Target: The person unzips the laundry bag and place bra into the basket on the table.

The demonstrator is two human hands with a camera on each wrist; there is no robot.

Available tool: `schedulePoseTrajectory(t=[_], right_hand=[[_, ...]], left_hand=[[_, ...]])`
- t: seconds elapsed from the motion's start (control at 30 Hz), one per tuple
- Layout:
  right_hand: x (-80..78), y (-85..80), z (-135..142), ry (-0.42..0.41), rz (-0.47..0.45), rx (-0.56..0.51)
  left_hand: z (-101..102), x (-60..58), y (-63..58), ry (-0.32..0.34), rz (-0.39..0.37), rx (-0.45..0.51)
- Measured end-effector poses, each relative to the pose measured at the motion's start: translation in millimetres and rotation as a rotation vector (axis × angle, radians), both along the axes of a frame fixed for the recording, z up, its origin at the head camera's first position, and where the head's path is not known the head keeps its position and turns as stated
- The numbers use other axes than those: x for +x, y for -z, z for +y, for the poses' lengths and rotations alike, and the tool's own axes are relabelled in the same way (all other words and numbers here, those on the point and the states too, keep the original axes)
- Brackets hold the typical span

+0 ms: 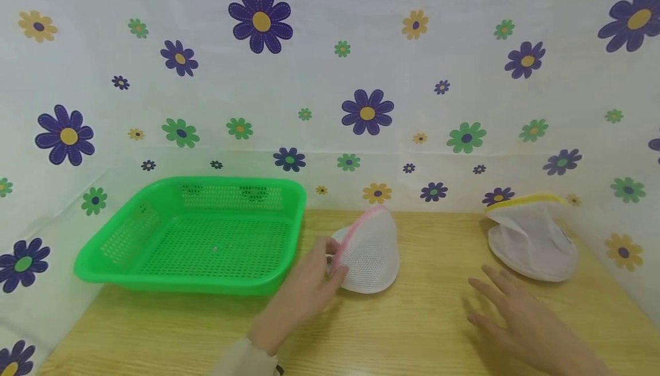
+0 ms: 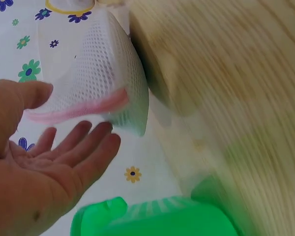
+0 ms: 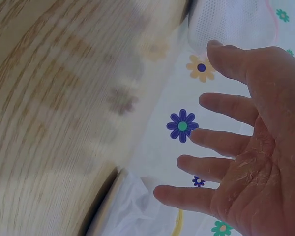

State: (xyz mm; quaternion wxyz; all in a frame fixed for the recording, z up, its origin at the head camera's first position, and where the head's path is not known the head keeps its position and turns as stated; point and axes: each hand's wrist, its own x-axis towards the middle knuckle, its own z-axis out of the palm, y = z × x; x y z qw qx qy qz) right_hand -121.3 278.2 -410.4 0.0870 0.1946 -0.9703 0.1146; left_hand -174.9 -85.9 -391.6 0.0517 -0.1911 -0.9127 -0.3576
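A white mesh laundry bag with a pink-trimmed edge [image 1: 372,255] stands on the table right of the basket. My left hand [image 1: 308,284] is at its pink edge, thumb and fingers spread apart around that side; in the left wrist view the hand [image 2: 44,167] shows no grip on the mesh bag [image 2: 101,69]. Whether a fingertip touches it I cannot tell. Over the table at the right, my right hand [image 1: 526,321] has its fingers spread and holds nothing. Beyond it sits a second white laundry bag with yellow trim [image 1: 533,244], slumped and creased.
A green plastic basket [image 1: 206,281] with perforated walls stands at the left of the wooden table [image 1: 423,330]. Behind the table hangs a white flower-printed sheet [image 1: 319,78], which also lines both sides.
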Motion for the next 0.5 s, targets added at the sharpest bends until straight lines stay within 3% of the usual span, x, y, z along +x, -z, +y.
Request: schedulePoseTrajectory(t=[0.13, 0.27, 0.5], right_hand=[[-0.3, -1.0, -4, 0.013, -0.033, 0.003], [-0.3, -1.0, -6, 0.019, -0.038, 0.003], [-0.7, -0.6, -6, 0.01, 0.005, 0.0]], left_hand=[[9, -4.5, 1.1, -0.052, 0.059, -0.008], [13, -6.7, 0.9, -0.054, 0.107, -0.05], [11, -6.0, 4.6, 0.095, 0.012, -0.026]])
